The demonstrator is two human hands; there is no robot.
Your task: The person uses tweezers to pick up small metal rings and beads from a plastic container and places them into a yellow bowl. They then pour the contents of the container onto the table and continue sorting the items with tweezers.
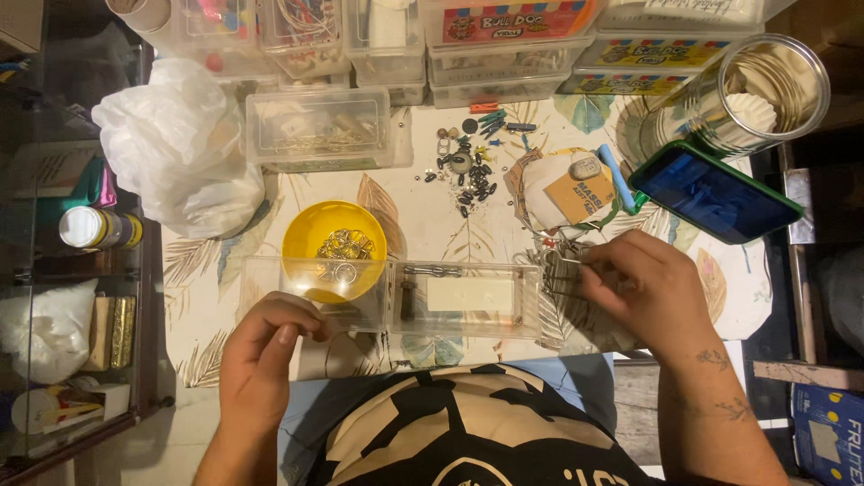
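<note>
A clear plastic box [468, 299] lies open in front of me, its lid [315, 290] folded out to the left over a yellow bowl [310, 236] of metal rings. My left hand [263, 353] rests at the lid's near left corner with fingers curled; whether it pinches anything I cannot tell. My right hand [650, 290] sits just right of the box, fingertips closed on thin metal wire pieces [560, 261] at the box's right end. A white card [470, 294] and a small metal bar [430, 270] lie inside the box.
Small dark beads and clasps [470, 173] are scattered mid-table. A phone in a green case [715, 192] leans on a clear jar [765, 90]. Clear storage boxes [319, 128] line the back, with a white plastic bag [178, 144] at the left. A shelf with a bottle [99, 228] stands left.
</note>
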